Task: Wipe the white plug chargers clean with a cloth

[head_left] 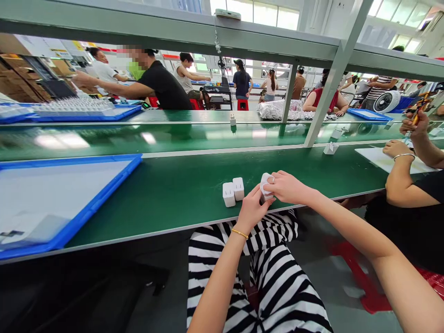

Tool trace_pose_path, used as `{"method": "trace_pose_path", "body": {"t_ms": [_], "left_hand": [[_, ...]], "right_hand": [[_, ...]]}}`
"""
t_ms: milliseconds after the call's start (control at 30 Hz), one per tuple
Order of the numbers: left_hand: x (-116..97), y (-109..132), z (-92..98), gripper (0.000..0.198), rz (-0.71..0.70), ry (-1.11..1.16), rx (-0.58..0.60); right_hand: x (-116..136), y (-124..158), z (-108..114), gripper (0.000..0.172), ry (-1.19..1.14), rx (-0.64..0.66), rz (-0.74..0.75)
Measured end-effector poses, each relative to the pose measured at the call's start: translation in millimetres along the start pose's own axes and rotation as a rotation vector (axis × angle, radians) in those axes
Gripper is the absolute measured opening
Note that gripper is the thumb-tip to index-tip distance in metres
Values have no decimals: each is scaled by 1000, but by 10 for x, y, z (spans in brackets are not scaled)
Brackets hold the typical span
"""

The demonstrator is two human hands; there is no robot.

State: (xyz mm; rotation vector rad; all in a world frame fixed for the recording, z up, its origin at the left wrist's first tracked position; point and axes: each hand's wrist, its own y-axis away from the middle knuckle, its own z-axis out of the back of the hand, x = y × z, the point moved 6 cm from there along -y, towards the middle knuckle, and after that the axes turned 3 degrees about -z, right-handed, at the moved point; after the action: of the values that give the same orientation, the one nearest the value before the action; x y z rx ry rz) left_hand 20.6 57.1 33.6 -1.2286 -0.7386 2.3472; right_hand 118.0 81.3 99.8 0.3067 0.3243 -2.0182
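Two hands worked together above the front edge of a long green workbench (180, 208), and we recorded their arrangement as follows. One small white plastic charger body (265, 185) was held between them, just above the bench edge. The left hand (253, 209) was closed around its lower side, with the fingers curled upward against it. The right hand (287, 187) was closed over its upper side, with the fingers wrapped across it from the right. Because the fingers hid much of the body, we could not determine its full shape. A thin gold chain bracelet (240, 233) encircled the left wrist, and a silver-coloured ring (272, 179) sat on a finger of the right hand.

Just beside the left hand, two white cuboid plastic chargers (229, 194) stood upright on the bench, close together. Further left on the same bench lay a shallow blue plastic tray (99, 206) lined with a white sheet. Below the hands, we noted black-and-white striped trousers (277, 286) on the person's lap. To the right sat a co-worker in a black top (409, 222), whose nearer hand (395, 148) rested on a white rectangular sheet (388, 159). The co-worker's other hand (412, 126) held a slender yellow tool (415, 118), which was too small for us to identify.
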Motion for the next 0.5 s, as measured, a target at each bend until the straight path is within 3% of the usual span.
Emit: {"method": "trace_pose_path", "body": {"t_ms": [333, 500], "left_hand": [[26, -2, 2, 48, 10, -38, 20], [32, -2, 5, 51, 8, -44, 18]], "right_hand": [[41, 77, -67, 10, 84, -148, -117], [38, 53, -64, 11, 75, -103, -92]]}}
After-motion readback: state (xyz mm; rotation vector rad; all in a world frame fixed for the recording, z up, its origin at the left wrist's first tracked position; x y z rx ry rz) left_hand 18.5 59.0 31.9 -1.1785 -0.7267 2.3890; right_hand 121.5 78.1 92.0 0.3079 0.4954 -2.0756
